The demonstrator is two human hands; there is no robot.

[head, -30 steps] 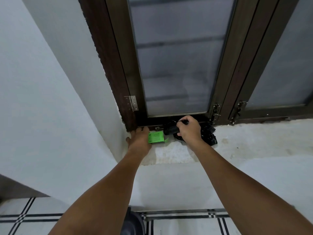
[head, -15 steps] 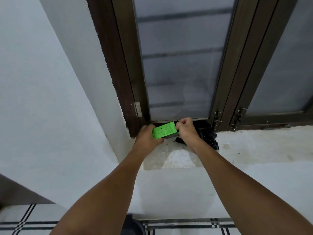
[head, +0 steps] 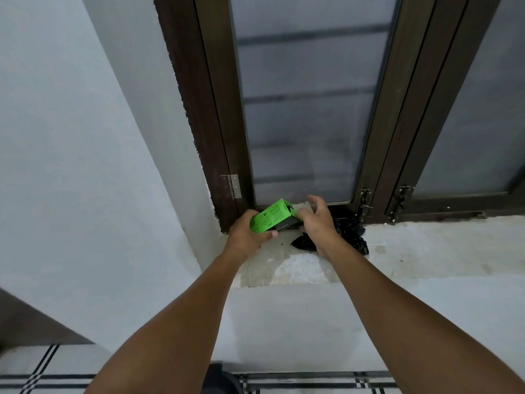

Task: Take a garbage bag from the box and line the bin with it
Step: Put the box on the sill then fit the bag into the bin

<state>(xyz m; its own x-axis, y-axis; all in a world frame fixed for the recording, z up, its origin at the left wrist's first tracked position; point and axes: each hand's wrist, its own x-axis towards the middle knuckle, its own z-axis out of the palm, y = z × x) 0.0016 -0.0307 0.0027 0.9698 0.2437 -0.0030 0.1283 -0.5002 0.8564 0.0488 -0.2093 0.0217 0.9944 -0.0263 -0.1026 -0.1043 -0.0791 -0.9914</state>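
Observation:
A small bright green and black box (head: 271,218) is lifted off the window sill and tilted, its open end pointing right. My left hand (head: 245,237) grips the box from its left end. My right hand (head: 318,220) is at the open end, thumb and fingers pinching the pale flap (head: 302,206) there. Loose crumpled black garbage bags (head: 350,233) lie on the sill just behind and right of my right hand, partly hidden by it. A dark rounded shape (head: 221,379) at the bottom edge, between my forearms, may be the bin; only its top shows.
The rough white sill (head: 426,248) runs right below a dark-framed window (head: 306,109) with frosted panes and metal latches (head: 365,204). A white wall (head: 71,166) closes the left side. Tiled floor with dark stripes (head: 312,383) lies below.
The box has gone from lying on the sill to being held up and tilted in my left hand. My right hand has let go of the black bags and moved to the box's open end.

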